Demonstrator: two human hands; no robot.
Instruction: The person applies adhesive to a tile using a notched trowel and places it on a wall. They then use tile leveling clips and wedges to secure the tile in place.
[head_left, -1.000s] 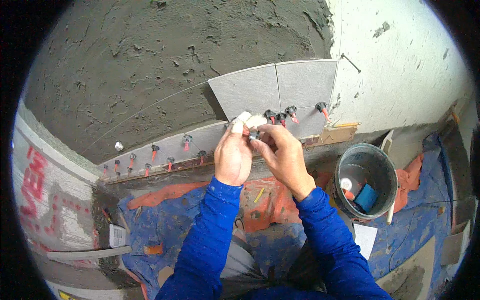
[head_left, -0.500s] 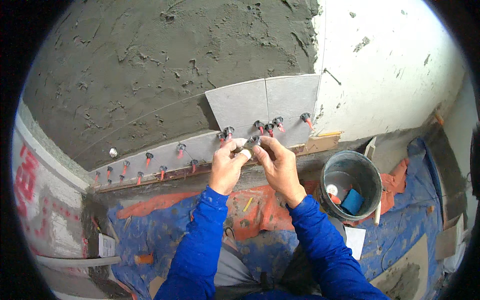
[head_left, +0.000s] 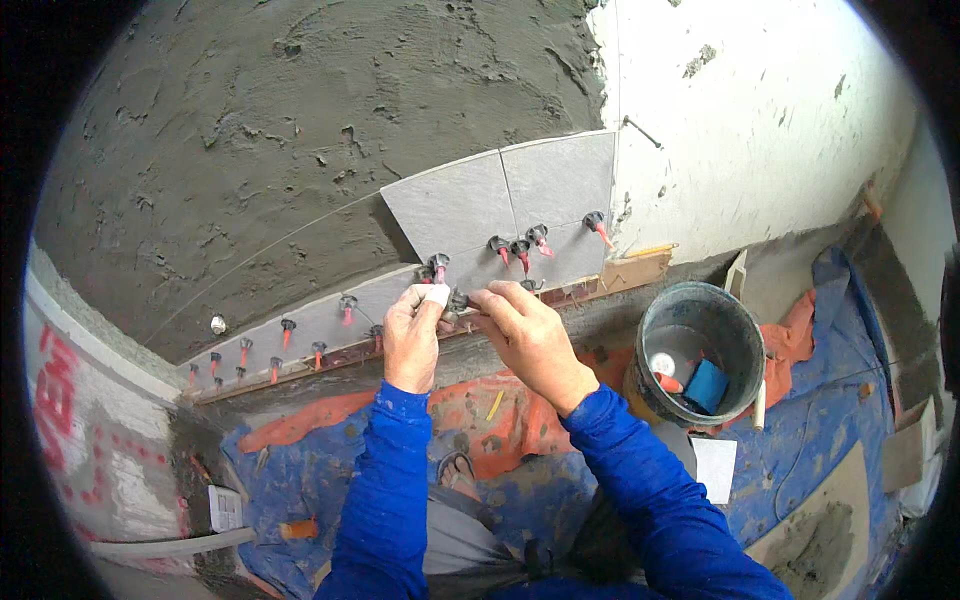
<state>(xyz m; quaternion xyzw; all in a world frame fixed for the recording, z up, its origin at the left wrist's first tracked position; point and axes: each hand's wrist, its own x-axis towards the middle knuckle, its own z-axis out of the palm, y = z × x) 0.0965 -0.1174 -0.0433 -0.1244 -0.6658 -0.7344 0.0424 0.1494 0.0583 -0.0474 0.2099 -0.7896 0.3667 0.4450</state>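
Note:
My left hand [head_left: 410,340] is closed around a small dark tile levelling cap [head_left: 457,301], with something white around the thumb tip. From the other side, my right hand [head_left: 532,338] pinches at the same cap; its fingertips partly hide their grip. Behind them, grey tiles [head_left: 450,208] are set on the wall above a lower row of tiles [head_left: 262,350]. Black caps with red stems stick out along the joints, among them a levelling clip [head_left: 439,266] just above my left hand and another levelling clip [head_left: 521,252] above my right.
Wet grey mortar [head_left: 250,130] covers the wall at upper left; bare white wall [head_left: 750,130] lies right, with a nail [head_left: 641,132]. A dark bucket [head_left: 753,340] holding a blue sponge [head_left: 706,387] stands at right. Blue sheeting [head_left: 310,470] and orange sheeting [head_left: 300,420] cover the floor.
Both hands have shifted left relative to the wall, and they are slightly farther apart. The dark cap stays between them. The whole view has shifted a little.

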